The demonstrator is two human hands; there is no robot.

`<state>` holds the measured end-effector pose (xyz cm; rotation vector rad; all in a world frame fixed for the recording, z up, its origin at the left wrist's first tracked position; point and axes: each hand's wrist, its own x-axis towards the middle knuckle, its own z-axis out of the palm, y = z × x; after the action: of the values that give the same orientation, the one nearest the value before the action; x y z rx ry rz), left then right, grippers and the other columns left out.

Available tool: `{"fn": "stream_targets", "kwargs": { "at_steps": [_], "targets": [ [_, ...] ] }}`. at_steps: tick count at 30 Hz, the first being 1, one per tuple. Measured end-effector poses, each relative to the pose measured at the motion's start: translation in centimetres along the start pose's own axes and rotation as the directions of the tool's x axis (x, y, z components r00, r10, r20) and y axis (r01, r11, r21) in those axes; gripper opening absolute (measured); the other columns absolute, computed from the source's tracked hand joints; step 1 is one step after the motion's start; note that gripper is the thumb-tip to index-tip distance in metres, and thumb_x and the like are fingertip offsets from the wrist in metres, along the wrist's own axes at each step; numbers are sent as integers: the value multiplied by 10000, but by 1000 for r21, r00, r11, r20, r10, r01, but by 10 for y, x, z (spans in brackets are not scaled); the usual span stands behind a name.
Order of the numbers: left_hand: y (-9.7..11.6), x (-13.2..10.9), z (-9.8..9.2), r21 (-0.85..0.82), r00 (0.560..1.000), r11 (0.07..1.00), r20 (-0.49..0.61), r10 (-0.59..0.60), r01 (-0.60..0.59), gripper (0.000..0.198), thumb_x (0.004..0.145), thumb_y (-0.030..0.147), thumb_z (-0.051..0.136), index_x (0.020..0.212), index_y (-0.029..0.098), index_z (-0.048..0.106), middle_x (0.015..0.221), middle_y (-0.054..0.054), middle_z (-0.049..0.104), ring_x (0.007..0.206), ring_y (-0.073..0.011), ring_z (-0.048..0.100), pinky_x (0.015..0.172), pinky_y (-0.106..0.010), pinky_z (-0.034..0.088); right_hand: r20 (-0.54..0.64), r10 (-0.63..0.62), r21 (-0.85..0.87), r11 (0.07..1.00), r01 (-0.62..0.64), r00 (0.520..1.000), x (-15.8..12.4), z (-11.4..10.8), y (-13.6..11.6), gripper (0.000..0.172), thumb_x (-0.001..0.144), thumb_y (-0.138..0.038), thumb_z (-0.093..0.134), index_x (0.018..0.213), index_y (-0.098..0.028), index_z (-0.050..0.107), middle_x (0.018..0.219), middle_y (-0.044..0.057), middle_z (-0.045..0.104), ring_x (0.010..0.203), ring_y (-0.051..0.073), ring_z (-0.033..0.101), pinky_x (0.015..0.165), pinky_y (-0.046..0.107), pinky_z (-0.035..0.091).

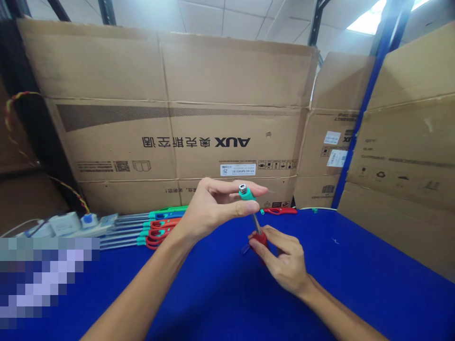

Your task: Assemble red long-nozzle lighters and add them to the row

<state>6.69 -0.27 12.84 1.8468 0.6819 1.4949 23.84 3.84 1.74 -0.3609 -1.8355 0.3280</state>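
Observation:
A lighter-like tool with a red handle [263,240], a metal shaft [256,222] and a teal piece [246,194] near its metal tip [242,188] is held upright, leaning slightly left. My left hand [216,204] pinches the teal piece between thumb and fingers. Lower down, my right hand [284,255] is closed round the red handle. A small translucent part [245,249] shows beside the right fingertips; what it belongs to is unclear.
Several similar tools with red, orange, blue and green handles [161,232] lie at the left behind my left arm. A red one [280,210] lies at the back by the cardboard wall [227,85]. White plugs [66,222] stand at far left on the blue table [213,293].

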Motion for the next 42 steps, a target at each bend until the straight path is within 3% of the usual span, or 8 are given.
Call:
{"fn": "stream_targets", "kwargs": {
  "at_steps": [6,11,16,19,23,35,39,42],
  "targets": [
    [0,2,10,-15,991,1000,-134,16,-18,185,534,157,882,647,167,736,750,-38,742,878,-218,687,767,-314,552,-11,-42,-43,998,42,999,0,0,0,60,853,-133,648,822,-138,699,763,56,717,678,163,656,655,282,514],
    [-3,3,12,-54,985,998,-165,-47,39,383,424,130,910,539,161,546,665,1,675,783,-188,659,670,-280,525,6,-44,-62,997,45,999,-1,1,1,64,862,-151,642,839,-151,701,798,61,730,709,176,670,677,297,529],
    [-2,2,3,-48,995,997,74,-65,68,409,535,173,889,904,174,714,905,-56,737,902,-214,684,794,-303,537,-21,-35,-77,996,33,999,0,1,-2,88,859,-164,645,800,-172,711,812,57,745,722,187,688,684,301,542],
    [0,0,-2,-39,987,996,146,-73,79,287,695,247,801,966,167,751,1002,-97,753,996,-257,687,879,-352,539,-20,-21,-50,999,20,1000,0,0,-3,84,862,-166,641,820,-171,712,792,50,739,700,181,680,668,298,539],
    [2,-1,-4,-11,991,998,119,-55,57,156,755,253,754,891,183,784,1023,-88,761,988,-260,698,851,-342,560,-26,-18,-36,999,17,1000,0,0,-2,67,855,-161,652,823,-158,710,775,52,732,680,173,672,647,288,529],
    [-13,1,7,134,992,984,27,-124,119,200,604,259,861,756,157,781,826,-78,768,790,-208,702,726,-295,556,-49,-28,-97,995,23,998,1,-1,0,85,859,-199,652,813,-174,719,809,60,746,717,189,687,674,287,550],
    [-32,-15,6,215,982,961,36,-187,175,239,636,328,841,779,146,779,790,-77,760,765,-221,690,721,-318,545,16,9,-60,998,-8,1000,0,-1,-2,110,865,-211,645,786,-170,707,724,37,708,641,159,635,629,261,514],
    [-44,-40,2,164,958,947,40,-285,275,271,667,366,820,829,151,783,837,-81,766,811,-238,693,758,-332,552,156,115,-4,993,-116,981,-3,4,-8,210,870,-239,629,677,-165,672,605,3,630,546,122,553,556,230,464]
  ]
}}
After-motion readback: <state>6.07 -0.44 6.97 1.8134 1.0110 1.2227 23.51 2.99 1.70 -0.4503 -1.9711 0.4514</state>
